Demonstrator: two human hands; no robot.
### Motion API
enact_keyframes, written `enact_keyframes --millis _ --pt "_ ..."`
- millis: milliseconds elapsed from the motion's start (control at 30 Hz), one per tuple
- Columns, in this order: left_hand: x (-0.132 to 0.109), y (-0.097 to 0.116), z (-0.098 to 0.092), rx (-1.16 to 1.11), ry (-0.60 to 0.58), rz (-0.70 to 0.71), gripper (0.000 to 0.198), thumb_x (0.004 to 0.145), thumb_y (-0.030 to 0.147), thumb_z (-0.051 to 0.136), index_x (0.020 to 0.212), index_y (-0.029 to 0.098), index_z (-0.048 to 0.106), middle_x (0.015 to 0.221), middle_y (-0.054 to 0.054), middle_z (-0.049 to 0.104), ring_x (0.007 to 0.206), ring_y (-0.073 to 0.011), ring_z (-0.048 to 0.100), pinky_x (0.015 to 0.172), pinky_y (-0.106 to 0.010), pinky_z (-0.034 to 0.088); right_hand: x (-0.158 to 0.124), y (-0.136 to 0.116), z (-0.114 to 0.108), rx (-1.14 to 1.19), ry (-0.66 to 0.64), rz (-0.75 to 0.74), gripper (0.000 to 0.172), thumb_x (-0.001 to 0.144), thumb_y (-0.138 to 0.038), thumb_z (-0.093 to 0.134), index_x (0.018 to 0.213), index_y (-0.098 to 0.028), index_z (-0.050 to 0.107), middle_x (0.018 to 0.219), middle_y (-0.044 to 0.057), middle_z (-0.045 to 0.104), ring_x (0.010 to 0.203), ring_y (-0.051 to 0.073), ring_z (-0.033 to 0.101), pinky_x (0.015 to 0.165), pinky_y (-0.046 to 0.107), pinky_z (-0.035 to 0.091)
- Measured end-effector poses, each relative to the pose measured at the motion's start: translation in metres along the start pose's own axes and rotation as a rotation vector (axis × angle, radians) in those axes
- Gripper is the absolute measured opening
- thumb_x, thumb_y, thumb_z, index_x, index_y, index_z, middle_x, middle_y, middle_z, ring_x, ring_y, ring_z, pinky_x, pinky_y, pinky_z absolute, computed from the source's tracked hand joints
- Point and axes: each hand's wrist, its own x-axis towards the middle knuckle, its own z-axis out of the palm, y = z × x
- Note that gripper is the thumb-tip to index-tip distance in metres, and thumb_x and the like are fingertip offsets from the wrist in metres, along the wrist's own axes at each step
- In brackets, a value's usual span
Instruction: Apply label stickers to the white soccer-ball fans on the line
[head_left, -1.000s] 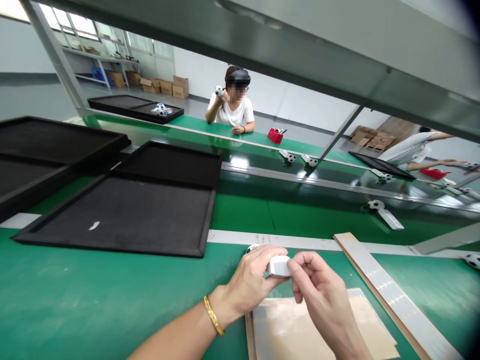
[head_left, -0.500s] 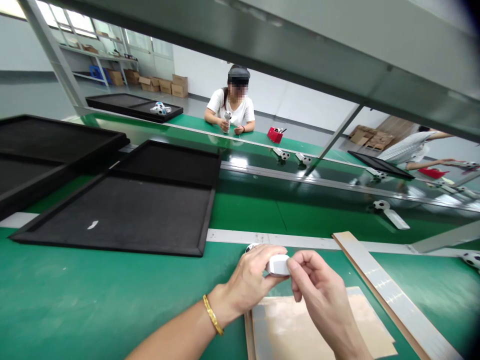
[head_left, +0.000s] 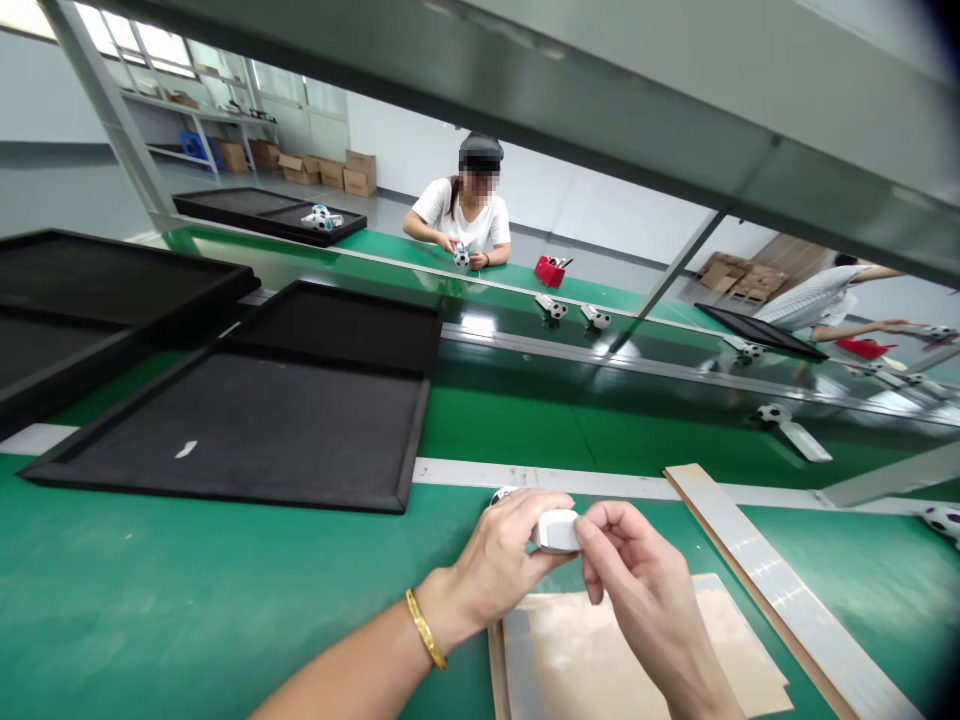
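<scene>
My left hand (head_left: pixel 506 550), with a gold bracelet (head_left: pixel 424 628) on its wrist, grips a small white plastic piece (head_left: pixel 557 530). A sliver of a black-and-white football-patterned object (head_left: pixel 504 494) shows behind those fingers, and most of it is hidden. My right hand (head_left: pixel 645 590) pinches the other end of the white piece between thumb and fingers. Beneath both hands lies a tan sheet (head_left: pixel 637 650). To the right runs a long board carrying a pale strip (head_left: pixel 780 580).
Black trays (head_left: pixel 225 420) stand on the green bench (head_left: pixel 187 570) at left. Football-patterned items (head_left: pixel 774 413) ride a green conveyor (head_left: pixel 502 425) ahead. Across it, a co-worker (head_left: pixel 465 210) handles one such item. A metal shelf beam (head_left: pixel 600 90) crosses overhead.
My hands have barely moved. The football item on the near belt has slid right, and items on the far belt have slid left. The co-worker's hands have lowered their item to the bench.
</scene>
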Motion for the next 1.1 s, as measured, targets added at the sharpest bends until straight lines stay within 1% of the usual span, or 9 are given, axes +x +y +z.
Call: enact_keyframes --millis 167,500,733,833,933,1000,1100 --pt "0.0 -0.001 0.0 -0.002 -0.007 -0.013 0.033 0.081 0.024 0.072 0.11 0.02 0.058 0.103 -0.007 0.068 0.094 -0.0217 0.065 0.084 -0.034 0.052 0.0 0.0 0.0 -0.009 -0.003 0.002 0.03 0.083 -0.049 0.062 0.075 -0.021 0.054 0.051 -0.006 0.05 0.044 0.01 0.045 0.044 0.021 0.039" --pt "0.001 0.001 0.0 0.006 -0.015 -0.02 0.034 0.08 0.022 0.072 0.111 0.019 0.057 0.104 -0.007 0.068 0.095 -0.0213 0.064 0.084 -0.034 0.052 0.0 0.001 0.0 -0.025 -0.004 -0.004 0.031 0.084 -0.05 0.061 0.075 -0.021 0.054 0.051 -0.006 0.048 0.044 0.01 0.044 0.044 0.021 0.037" --pt "0.0 -0.001 0.001 0.015 -0.003 0.003 0.035 0.08 0.025 0.072 0.111 0.018 0.057 0.106 -0.008 0.068 0.098 -0.0222 0.064 0.087 -0.036 0.053 -0.001 0.003 0.004 -0.049 0.048 -0.024 0.03 0.083 -0.049 0.061 0.075 -0.021 0.055 0.052 -0.005 0.049 0.044 0.01 0.043 0.042 0.022 0.034" --pt "-0.001 -0.002 0.002 0.009 0.004 0.003 0.035 0.081 0.027 0.071 0.112 0.018 0.057 0.107 -0.008 0.068 0.1 -0.022 0.064 0.089 -0.036 0.053 -0.001 0.004 0.005 -0.088 0.053 -0.033 0.03 0.085 -0.05 0.058 0.075 -0.022 0.054 0.052 -0.006 0.046 0.044 0.011 0.041 0.042 0.023 0.032" --pt "0.0 -0.002 0.002 -0.004 0.006 0.001 0.037 0.081 0.028 0.071 0.114 0.018 0.058 0.107 -0.008 0.068 0.101 -0.0215 0.064 0.09 -0.036 0.053 -0.001 0.007 0.005 -0.145 0.066 -0.082 0.028 0.086 -0.048 0.055 0.075 -0.022 0.053 0.054 -0.006 0.045 0.045 0.011 0.04 0.044 0.024 0.032" --pt "0.001 -0.002 0.002 -0.009 0.0 -0.005 0.037 0.081 0.028 0.072 0.114 0.018 0.058 0.108 -0.008 0.068 0.101 -0.0214 0.064 0.09 -0.036 0.053 -0.001 0.012 0.004 -0.173 0.081 -0.13 0.025 0.087 -0.045 0.055 0.076 -0.022 0.054 0.059 -0.004 0.049 0.048 0.012 0.042 0.046 0.025 0.034" --pt "0.0 -0.001 0.002 -0.013 -0.001 -0.017 0.036 0.081 0.027 0.072 0.113 0.019 0.059 0.109 -0.008 0.069 0.101 -0.0209 0.065 0.089 -0.034 0.054 0.002 0.022 0.004 -0.15 0.077 -0.169 0.023 0.086 -0.043 0.058 0.079 -0.021 0.056 0.068 0.0 0.056 0.057 0.014 0.05 0.051 0.025 0.039"
